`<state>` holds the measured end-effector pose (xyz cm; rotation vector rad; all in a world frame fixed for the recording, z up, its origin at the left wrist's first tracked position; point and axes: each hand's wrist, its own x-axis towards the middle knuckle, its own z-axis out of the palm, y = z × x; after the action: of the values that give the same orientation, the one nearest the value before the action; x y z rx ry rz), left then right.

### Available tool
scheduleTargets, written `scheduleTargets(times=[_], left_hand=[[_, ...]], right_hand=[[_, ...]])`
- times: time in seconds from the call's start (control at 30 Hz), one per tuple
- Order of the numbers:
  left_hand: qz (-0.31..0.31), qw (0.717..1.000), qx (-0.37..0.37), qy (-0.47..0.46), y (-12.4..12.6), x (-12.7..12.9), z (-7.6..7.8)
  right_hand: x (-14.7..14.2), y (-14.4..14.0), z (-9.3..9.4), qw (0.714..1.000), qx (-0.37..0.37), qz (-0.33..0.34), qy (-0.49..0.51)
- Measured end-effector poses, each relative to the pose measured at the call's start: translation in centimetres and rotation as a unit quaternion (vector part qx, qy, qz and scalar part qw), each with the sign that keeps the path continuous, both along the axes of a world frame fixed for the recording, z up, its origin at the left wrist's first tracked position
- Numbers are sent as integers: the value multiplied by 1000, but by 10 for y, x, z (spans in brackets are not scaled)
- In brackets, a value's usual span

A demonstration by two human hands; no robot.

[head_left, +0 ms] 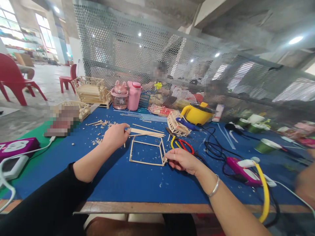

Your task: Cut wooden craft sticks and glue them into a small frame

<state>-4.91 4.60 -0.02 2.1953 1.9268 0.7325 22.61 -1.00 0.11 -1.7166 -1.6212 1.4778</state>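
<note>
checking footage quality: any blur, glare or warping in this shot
Head view: strong wide-angle warp bends the perforated metal screen; bright windows top left are blown out; the square wooden stick frame and left hand are sharp; the right edge smears with blur.

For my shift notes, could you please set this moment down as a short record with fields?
Surface: blue table, strewn with wood chips
Left hand: fingertips on a bundle of thin wooden sticks
Right hand: at the right corner of a square stick frame, touching it
Beside right hand: yellow-and-red cutters
Farther back: yellow pot, pink bottle, small stick basket
Right side: pink glue gun, black cables
</note>
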Motion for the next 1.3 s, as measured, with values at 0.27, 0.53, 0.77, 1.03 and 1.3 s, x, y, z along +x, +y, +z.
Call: scheduleTargets(times=[0.27,0.53,0.77,1.03,1.3], left_hand=[[-30,1000,3,2,2,-1,-1],[-62,994,-34,78,-4,4,3],[-82,989,-74,93,-10,14,1],[-83,989,-99,79,-7,16,-4],[-89,990,-96,59,-8,11,-1]], right_hand=[[4,2,-1,990,61,-73,104],[5,1,2,972,125,-111,163],[5,2,0,970,135,-104,173],[7,4,4,938,226,-174,196],[12,5,3,934,257,-180,173]])
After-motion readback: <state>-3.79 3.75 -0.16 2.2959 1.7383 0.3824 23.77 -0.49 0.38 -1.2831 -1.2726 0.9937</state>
